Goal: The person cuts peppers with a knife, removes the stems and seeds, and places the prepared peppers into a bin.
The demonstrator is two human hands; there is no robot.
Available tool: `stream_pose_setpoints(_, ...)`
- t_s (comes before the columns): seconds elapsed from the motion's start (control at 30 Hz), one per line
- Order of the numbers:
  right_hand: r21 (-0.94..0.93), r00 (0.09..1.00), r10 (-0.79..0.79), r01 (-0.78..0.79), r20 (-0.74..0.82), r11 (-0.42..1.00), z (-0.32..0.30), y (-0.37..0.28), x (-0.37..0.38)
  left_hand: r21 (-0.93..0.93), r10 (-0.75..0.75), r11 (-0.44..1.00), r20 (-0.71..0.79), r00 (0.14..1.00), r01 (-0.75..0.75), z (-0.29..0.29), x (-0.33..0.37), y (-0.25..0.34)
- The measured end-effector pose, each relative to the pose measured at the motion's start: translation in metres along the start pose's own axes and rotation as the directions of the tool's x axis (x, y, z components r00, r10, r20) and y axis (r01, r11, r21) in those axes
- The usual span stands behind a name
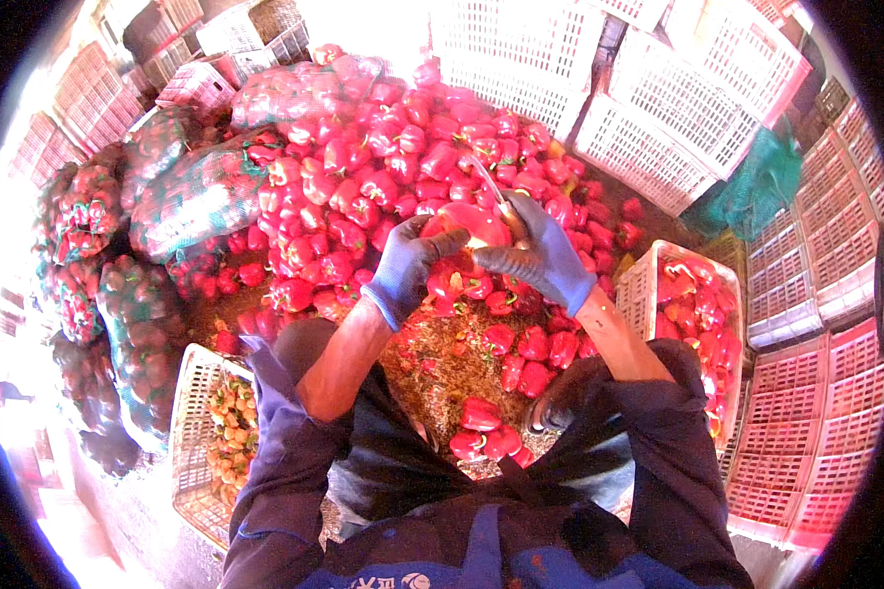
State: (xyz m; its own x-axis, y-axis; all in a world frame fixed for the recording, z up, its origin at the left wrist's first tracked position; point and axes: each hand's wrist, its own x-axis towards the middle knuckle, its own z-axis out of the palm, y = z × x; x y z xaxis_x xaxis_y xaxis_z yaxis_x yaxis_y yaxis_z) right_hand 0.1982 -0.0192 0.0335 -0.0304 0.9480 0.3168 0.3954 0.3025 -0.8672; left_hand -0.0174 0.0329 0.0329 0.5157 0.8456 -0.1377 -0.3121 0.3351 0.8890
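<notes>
My left hand (410,267), in a blue glove with dark fingers, is closed on a red bell pepper (459,218). A paler patch on the pepper looks like a cut face. Also gloved, my right hand (548,253) grips a knife (487,183), its thin blade pointing up and away over the peppers. The thumb of that hand lies close to the held pepper. Beyond both hands spreads a large heap of red bell peppers (339,182). Several loose peppers (481,414) lie on the ground between my legs.
At my left stands a crate (189,432) of greenish-brown pepper cores (232,432). Another crate (638,285), holding red peppers, is at my right. Filled mesh sacks (201,196) bank up on the left. Stacked plastic crates (648,147) and a green net (756,191) stand far right.
</notes>
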Motion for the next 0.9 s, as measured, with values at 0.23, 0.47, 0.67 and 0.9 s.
stream_pose_setpoints(0.23, -0.189, 0.994, -0.025, 0.006, -0.102, 0.982, 0.0, -0.027, -0.009, 0.058, 0.09, 0.994, 0.034, 0.995, -0.092, 0.004, -0.006, 0.0)
stream_pose_setpoints(0.47, 0.181, 0.971, 0.157, -0.124, -0.179, 0.976, 0.007, -0.022, -0.006, 0.409, 0.248, 0.879, 0.049, 0.967, -0.247, 0.004, -0.008, -0.008)
stream_pose_setpoints(0.67, 0.337, 0.959, 0.279, -0.246, -0.05, 0.909, -0.001, -0.02, -0.01, 0.325, 0.188, 0.92, 0.126, 0.974, -0.219, 0.006, -0.007, 0.005)
stream_pose_setpoints(0.9, -0.411, 0.883, -0.258, 0.083, -0.393, 0.908, -0.017, -0.011, 0.004, 0.736, 0.789, 0.384, 0.051, 0.612, -0.557, 0.019, 0.001, 0.011)
